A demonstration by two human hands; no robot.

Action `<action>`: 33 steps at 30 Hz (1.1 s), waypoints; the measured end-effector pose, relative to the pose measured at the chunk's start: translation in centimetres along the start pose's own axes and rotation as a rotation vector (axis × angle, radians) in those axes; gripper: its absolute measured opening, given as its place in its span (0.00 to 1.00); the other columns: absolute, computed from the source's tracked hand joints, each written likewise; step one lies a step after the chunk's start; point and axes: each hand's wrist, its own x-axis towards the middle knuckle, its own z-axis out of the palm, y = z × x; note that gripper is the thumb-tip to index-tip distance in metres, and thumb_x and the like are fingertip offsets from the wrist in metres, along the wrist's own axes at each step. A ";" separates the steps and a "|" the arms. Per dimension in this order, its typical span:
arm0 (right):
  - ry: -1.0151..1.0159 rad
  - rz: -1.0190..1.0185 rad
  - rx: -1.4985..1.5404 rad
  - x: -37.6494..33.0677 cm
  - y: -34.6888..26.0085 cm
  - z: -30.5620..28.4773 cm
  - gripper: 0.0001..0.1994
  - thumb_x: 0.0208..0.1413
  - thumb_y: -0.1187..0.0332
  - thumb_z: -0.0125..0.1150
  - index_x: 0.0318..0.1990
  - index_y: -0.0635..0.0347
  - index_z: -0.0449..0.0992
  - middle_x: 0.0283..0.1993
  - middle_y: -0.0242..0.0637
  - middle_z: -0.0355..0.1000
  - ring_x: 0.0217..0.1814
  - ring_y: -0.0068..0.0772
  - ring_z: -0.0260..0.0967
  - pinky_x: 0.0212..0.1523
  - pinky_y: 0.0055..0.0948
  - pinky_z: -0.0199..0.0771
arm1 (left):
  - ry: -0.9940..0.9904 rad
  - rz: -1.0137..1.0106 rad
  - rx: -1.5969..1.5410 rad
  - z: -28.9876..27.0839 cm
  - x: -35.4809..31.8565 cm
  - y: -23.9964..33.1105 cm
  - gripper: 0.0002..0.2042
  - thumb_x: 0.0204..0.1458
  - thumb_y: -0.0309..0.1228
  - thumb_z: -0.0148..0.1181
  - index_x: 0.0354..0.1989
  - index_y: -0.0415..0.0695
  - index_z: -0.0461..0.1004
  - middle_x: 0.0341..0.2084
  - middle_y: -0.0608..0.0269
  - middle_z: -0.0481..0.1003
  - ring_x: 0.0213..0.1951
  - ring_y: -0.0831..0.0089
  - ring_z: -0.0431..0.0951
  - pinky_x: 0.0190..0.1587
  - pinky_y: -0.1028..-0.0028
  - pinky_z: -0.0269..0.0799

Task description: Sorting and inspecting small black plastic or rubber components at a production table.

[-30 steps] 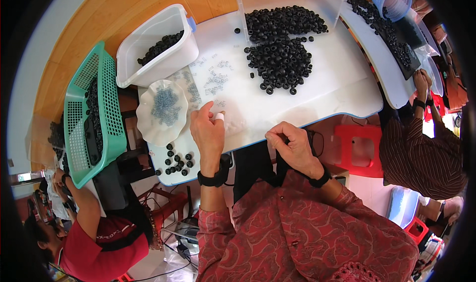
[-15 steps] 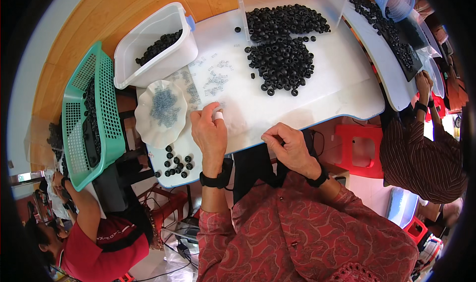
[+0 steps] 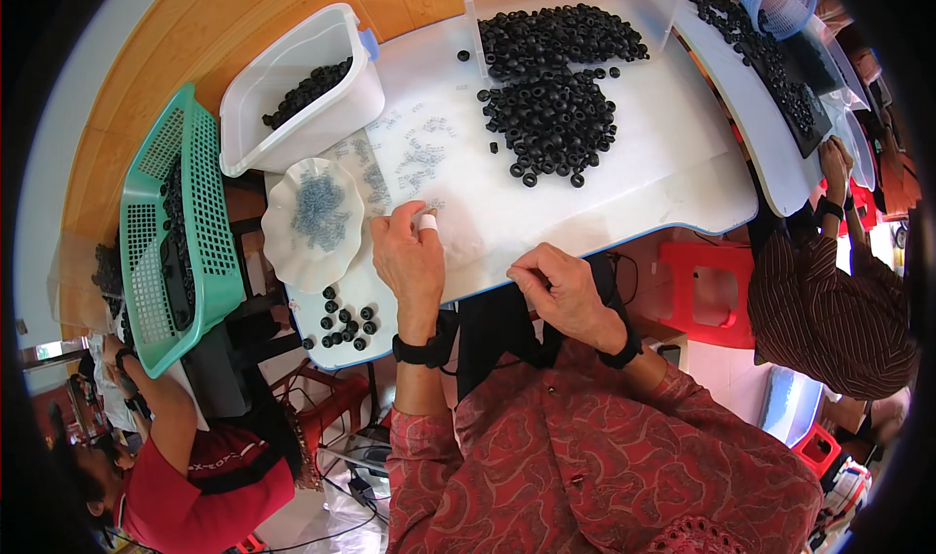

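Just above the half-curled left hand (image 3: 408,260), scattered translucent spring-like pieces (image 3: 422,156) lie upper centre-left, farther from the pinched right hand (image 3: 567,296); whether either grips anything, I cannot tell.

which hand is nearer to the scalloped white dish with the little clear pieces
Left. The left hand is just right of the scalloped white dish, not touching it; the right hand is farther right, by the near edge of the white table.
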 end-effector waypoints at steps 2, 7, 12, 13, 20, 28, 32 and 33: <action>0.000 0.001 0.002 0.0 0.0 0.0 0.05 0.55 0.75 0.65 0.33 0.59 0.74 0.29 0.37 0.74 0.26 0.36 0.74 0.27 0.30 0.72 | 0.003 -0.023 -0.022 0.0 0.0 -0.1 0.08 0.51 0.28 0.64 0.40 0.47 0.81 0.32 0.58 0.70 0.31 0.61 0.75 0.36 0.64 0.72; -0.005 -0.013 -0.022 0.0 -0.1 -0.1 0.04 0.55 0.75 0.65 0.33 0.59 0.74 0.28 0.38 0.74 0.26 0.37 0.74 0.26 0.31 0.72 | -0.029 -0.029 -0.017 -0.1 0.4 0.0 0.05 0.51 0.27 0.64 0.36 0.45 0.80 0.31 0.58 0.71 0.31 0.61 0.75 0.35 0.64 0.72; -0.006 -0.028 -0.017 -0.1 -0.1 -0.1 0.04 0.55 0.76 0.64 0.33 0.60 0.74 0.29 0.38 0.74 0.26 0.37 0.73 0.26 0.32 0.71 | -0.006 -0.001 -0.032 0.2 0.1 -0.3 0.06 0.52 0.26 0.63 0.37 0.40 0.77 0.31 0.56 0.72 0.31 0.61 0.75 0.36 0.64 0.71; -0.004 -0.028 -0.015 -0.1 -0.1 -0.1 0.04 0.55 0.76 0.64 0.33 0.60 0.74 0.29 0.38 0.73 0.26 0.37 0.73 0.26 0.32 0.71 | 0.008 0.001 -0.038 0.1 -0.2 -0.1 0.06 0.52 0.26 0.62 0.37 0.39 0.77 0.31 0.56 0.73 0.31 0.62 0.75 0.37 0.64 0.71; 0.015 0.059 0.123 0.0 -0.5 -0.7 0.02 0.58 0.76 0.62 0.37 0.62 0.75 0.31 0.37 0.73 0.27 0.29 0.72 0.27 0.27 0.70 | -0.057 0.070 -0.232 -1.5 -3.3 1.7 0.06 0.54 0.20 0.57 0.40 0.38 0.74 0.33 0.54 0.72 0.34 0.60 0.75 0.38 0.65 0.71; 0.049 0.071 0.308 0.5 -0.9 -0.6 0.10 0.60 0.77 0.60 0.48 0.64 0.77 0.37 0.37 0.74 0.33 0.25 0.75 0.35 0.22 0.75 | -0.554 -0.356 -0.958 -0.9 -6.6 3.5 0.06 0.61 0.23 0.52 0.43 0.39 0.74 0.27 0.70 0.72 0.24 0.86 0.67 0.27 0.83 0.65; 0.014 0.037 0.293 0.6 -0.7 -1.0 0.07 0.60 0.77 0.61 0.45 0.64 0.78 0.37 0.38 0.74 0.35 0.25 0.76 0.36 0.23 0.76 | -0.602 -0.379 -1.083 -0.6 -6.7 3.4 0.05 0.63 0.26 0.54 0.43 0.39 0.74 0.26 0.70 0.72 0.24 0.85 0.67 0.27 0.82 0.65; 0.011 0.024 0.288 0.7 -0.6 -1.0 0.07 0.60 0.77 0.62 0.45 0.64 0.78 0.37 0.38 0.74 0.36 0.25 0.77 0.36 0.23 0.76 | -0.608 -0.384 -1.096 -0.5 -6.7 3.5 0.06 0.63 0.27 0.54 0.43 0.39 0.74 0.26 0.70 0.72 0.24 0.85 0.68 0.27 0.82 0.65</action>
